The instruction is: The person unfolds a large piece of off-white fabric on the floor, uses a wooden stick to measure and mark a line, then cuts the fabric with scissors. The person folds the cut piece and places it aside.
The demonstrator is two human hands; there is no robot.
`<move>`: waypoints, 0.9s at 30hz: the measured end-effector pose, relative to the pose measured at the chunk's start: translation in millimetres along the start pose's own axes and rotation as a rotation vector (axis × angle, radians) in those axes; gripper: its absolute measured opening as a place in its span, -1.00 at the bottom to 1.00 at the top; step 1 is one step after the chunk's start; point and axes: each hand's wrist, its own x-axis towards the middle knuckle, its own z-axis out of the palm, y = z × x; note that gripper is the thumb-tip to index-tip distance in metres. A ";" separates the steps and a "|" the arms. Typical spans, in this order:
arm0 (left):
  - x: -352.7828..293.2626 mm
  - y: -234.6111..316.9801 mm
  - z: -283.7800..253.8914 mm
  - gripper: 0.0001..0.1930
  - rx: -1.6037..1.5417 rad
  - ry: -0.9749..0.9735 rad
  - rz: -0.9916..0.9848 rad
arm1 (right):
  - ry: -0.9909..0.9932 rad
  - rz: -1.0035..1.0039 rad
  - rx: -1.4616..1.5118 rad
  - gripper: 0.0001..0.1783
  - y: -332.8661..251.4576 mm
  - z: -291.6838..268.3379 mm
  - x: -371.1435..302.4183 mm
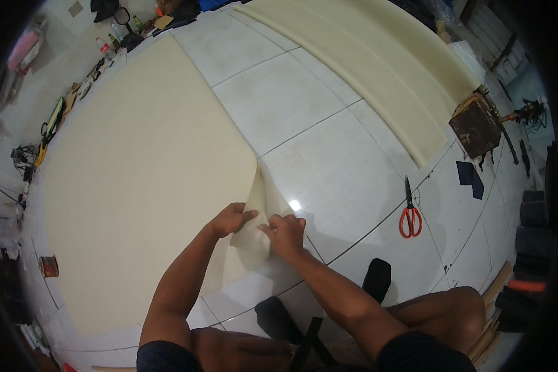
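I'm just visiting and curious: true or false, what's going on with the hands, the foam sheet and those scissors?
1. Both hands grip the corner of the cream foam sheet. True: left hand and right hand hold it lifted.
2. The red-handled scissors are in the right hand. False: they lie on the tiled floor, apart.
3. The floor is carpeted. False: white tiles.
4. More foam strips lie farther away. True.
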 end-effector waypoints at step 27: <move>3.2 3.3 -6.9 -0.65 0.090 -0.004 -0.099 | -0.075 -0.082 -0.121 -0.39 -24.5 -22.7 0.1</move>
